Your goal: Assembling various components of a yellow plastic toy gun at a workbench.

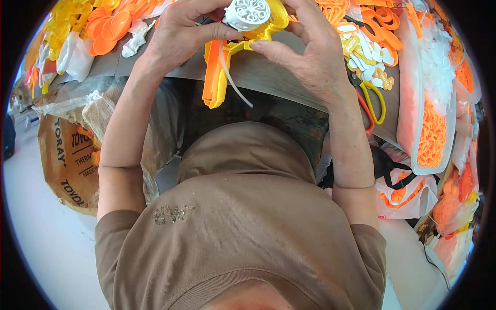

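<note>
Brown shirt (248,222), nearest the viewpoint, lies below the orange-and-yellow plastic assembly (213,67), which is held up at the near edge of the grey table (279,70). A white round part (247,14) with an openwork face rests against the assembly's upper yellow portion; whether it is fastened cannot be told. A thin white strip (241,96) hangs to the right of the assembly's orange shaft. At the assembly's left, the left hand (183,33) pinches the white round part between thumb and bent fingers. At its right, the right hand (315,54) holds the yellow portion, thumb below and fingers curled over. Farther right of the assembly are yellow-and-red-handled scissors (381,106), white-and-yellow tags (361,54) and a clear tub (451,134) containing small orange pieces (433,134). Farther left of it are orange oval pieces (116,25); at its lower left stands a brown paper sack (57,175).
</note>
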The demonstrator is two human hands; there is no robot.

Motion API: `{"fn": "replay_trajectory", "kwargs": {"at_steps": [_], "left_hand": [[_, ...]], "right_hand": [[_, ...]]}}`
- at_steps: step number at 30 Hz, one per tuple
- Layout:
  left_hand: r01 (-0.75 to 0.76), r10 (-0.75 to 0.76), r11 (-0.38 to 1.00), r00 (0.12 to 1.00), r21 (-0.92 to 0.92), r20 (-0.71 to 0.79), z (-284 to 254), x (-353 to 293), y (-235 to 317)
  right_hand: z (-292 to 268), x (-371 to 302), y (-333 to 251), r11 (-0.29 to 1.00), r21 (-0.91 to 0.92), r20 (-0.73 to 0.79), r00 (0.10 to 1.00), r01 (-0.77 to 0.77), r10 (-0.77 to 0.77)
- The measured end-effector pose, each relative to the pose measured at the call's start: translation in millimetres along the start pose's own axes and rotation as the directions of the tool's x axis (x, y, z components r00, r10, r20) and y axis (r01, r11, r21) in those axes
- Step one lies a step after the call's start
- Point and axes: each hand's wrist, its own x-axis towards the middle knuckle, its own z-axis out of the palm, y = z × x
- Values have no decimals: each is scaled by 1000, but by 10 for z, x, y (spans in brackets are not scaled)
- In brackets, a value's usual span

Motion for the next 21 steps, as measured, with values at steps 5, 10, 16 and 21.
{"fn": "replay_trajectory", "kwargs": {"at_steps": [5,10,16,21], "left_hand": [[-14,16,998,999,61,-37,6,-14,9],[-21,24,999,996,33,-84,35,-46,10],[25,-12,979,998,203,-66,12,-72,62],[2,10,986,998,167,-67,36,-73,60]], "right_hand": [[361,50,514,790,196,-370,790,581,-489],[528,97,493,574,523,-421,776,630,-469],[307,-93,-24,754,654,-99,979,-71,179],[407,-120,-115,637,768,-151,946,-70,285]]}}
